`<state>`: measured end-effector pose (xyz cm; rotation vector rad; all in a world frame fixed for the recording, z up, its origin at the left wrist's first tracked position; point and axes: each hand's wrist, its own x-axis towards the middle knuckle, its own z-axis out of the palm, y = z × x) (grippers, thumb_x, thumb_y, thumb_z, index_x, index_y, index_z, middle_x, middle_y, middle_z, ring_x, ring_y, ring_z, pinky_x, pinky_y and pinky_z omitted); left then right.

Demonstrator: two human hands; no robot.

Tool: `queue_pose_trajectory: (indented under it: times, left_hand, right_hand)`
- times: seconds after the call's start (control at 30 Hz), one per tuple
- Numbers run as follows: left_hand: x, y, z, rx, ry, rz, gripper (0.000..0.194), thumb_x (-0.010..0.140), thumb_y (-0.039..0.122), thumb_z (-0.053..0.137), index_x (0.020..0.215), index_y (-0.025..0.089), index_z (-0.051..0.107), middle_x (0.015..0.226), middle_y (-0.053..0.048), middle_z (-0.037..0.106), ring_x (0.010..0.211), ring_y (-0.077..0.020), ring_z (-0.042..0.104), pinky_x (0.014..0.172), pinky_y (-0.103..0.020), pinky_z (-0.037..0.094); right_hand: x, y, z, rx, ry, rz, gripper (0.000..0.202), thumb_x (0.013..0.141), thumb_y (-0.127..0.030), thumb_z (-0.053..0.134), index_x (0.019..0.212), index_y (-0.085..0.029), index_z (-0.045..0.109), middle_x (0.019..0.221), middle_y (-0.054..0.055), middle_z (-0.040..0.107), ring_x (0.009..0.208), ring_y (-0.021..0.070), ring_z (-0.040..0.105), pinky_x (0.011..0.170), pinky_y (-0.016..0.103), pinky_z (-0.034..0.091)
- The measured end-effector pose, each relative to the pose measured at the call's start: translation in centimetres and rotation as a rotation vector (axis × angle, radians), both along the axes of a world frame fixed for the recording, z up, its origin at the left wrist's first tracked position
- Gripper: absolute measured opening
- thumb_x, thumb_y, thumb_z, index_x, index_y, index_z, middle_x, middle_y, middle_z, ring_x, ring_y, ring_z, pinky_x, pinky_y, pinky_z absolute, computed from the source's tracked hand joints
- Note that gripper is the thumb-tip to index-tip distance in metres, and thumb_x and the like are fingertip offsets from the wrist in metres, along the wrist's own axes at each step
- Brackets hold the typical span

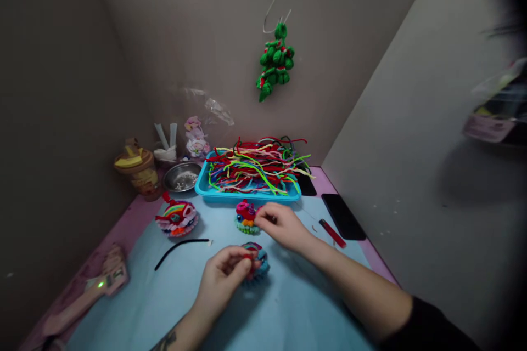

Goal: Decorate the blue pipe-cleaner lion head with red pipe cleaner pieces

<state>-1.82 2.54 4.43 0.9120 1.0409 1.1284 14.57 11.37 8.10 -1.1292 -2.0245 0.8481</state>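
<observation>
My left hand (224,277) is closed in a pinch on a small red piece (249,259), beside and partly over a blue and multicoloured crocheted piece (262,264). Further up, my right hand (284,225) has its fingers pressed together next to a red, yellow and green crocheted piece (246,219); what they hold, if anything, is too small to name. A pink and rainbow crocheted piece (178,218) lies to the left. Between it and my left hand is a curved black strand (180,245).
Behind the hands, a blue tray (214,196) holds many coloured strands. To its left stand a metal bowl (182,177) and a brown cup (142,173). A phone (343,216) and red tool (332,233) lie right; a pink glue gun (88,296) lies left.
</observation>
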Motion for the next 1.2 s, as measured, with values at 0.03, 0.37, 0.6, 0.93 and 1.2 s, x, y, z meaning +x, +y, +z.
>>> queue_pose_trajectory:
  times: [0.03, 0.37, 0.6, 0.93, 1.2]
  left_hand:
    - [0.1, 0.1, 0.1, -0.030, -0.041, 0.007, 0.036, 0.061, 0.045, 0.078, 0.077, 0.015, 0.064, 0.078, -0.008, 0.073, 0.068, -0.0184, 0.068, 0.058, -0.025, 0.050]
    - [-1.1, 1.5, -1.5, -0.037, -0.153, 0.133, 0.046, 0.060, 0.041, 0.080, 0.091, 0.016, 0.055, 0.075, -0.005, 0.070, 0.065, -0.0152, 0.065, 0.060, -0.024, 0.046]
    - [-1.2, 1.7, -1.5, -0.136, -0.223, 0.109, 0.044, 0.058, 0.040, 0.081, 0.084, 0.014, 0.058, 0.076, -0.006, 0.070, 0.062, -0.0137, 0.063, 0.056, -0.022, 0.045]
    - [-1.1, 1.6, -0.8, -0.183, -0.309, 0.090, 0.041, 0.057, 0.034, 0.082, 0.084, 0.013, 0.059, 0.077, -0.006, 0.070, 0.061, -0.0111, 0.062, 0.056, -0.020, 0.044]
    - [-0.9, 1.4, -1.1, -0.164, -0.280, 0.044, 0.040, 0.058, 0.033, 0.082, 0.084, 0.013, 0.060, 0.076, -0.005, 0.070, 0.063, -0.0119, 0.063, 0.058, -0.021, 0.045]
  right_hand:
    - [-0.9, 1.5, 0.2, 0.063, -0.038, 0.015, 0.017, 0.082, -0.023, 0.056, 0.070, -0.017, 0.066, 0.071, 0.001, 0.063, 0.068, 0.0130, 0.056, 0.064, 0.024, 0.041]
    - [-9.9, 14.7, -3.9, 0.066, -0.543, 0.119, 0.025, 0.076, -0.022, 0.064, 0.099, -0.023, 0.072, 0.101, 0.005, 0.071, 0.092, 0.0228, 0.063, 0.078, 0.027, 0.045]
    - [-11.6, 16.0, -4.2, 0.097, -0.532, 0.162, 0.012, 0.070, -0.017, 0.064, 0.077, -0.021, 0.073, 0.081, 0.004, 0.071, 0.077, 0.0201, 0.062, 0.069, 0.026, 0.043]
    - [-10.8, 16.8, -3.3, -0.037, 0.056, -0.039, 0.019, 0.084, -0.025, 0.041, 0.086, -0.016, 0.058, 0.067, 0.000, 0.062, 0.054, 0.0092, 0.052, 0.052, 0.019, 0.040]
    - [-9.9, 16.5, -1.5, -0.552, 0.796, -0.042, 0.008, 0.081, -0.016, 0.051, 0.074, -0.018, 0.047, 0.067, 0.000, 0.066, 0.044, 0.0048, 0.050, 0.040, 0.013, 0.034]
